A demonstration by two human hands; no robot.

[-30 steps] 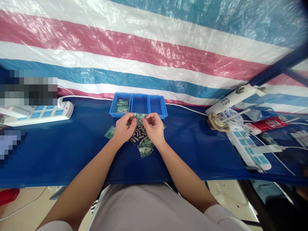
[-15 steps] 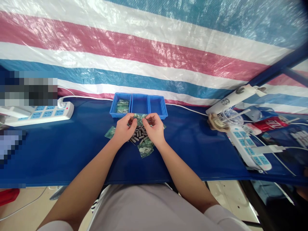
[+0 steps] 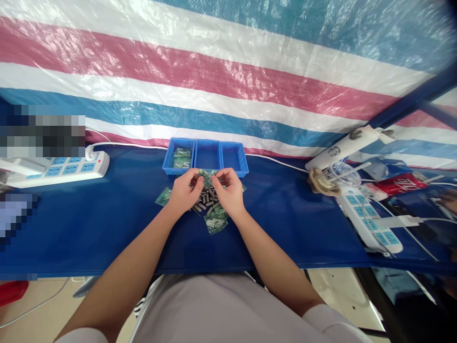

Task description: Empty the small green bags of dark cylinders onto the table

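Between my two hands is a small green-tinted plastic bag [image 3: 208, 177], pinched at its sides over the pile. My left hand [image 3: 186, 191] grips its left side with thumb and fingers. On the other side my right hand [image 3: 229, 191] pinches it the same way. Below lies a heap of dark metal cylinders [image 3: 207, 199], partly hidden by my hands. Another green bag with pale pieces in it [image 3: 216, 222] rests in front of the heap. A further green bag [image 3: 163, 196] lies left of my left hand.
Behind my hands stands a blue three-compartment tray [image 3: 234, 172]; its left compartment holds green bags [image 3: 182, 157]. A white power strip [image 3: 71, 166] lies at the left, another [image 3: 371, 219] at the right. Nearby are a clear plastic cup [image 3: 344, 174] and a red can [image 3: 402, 183].
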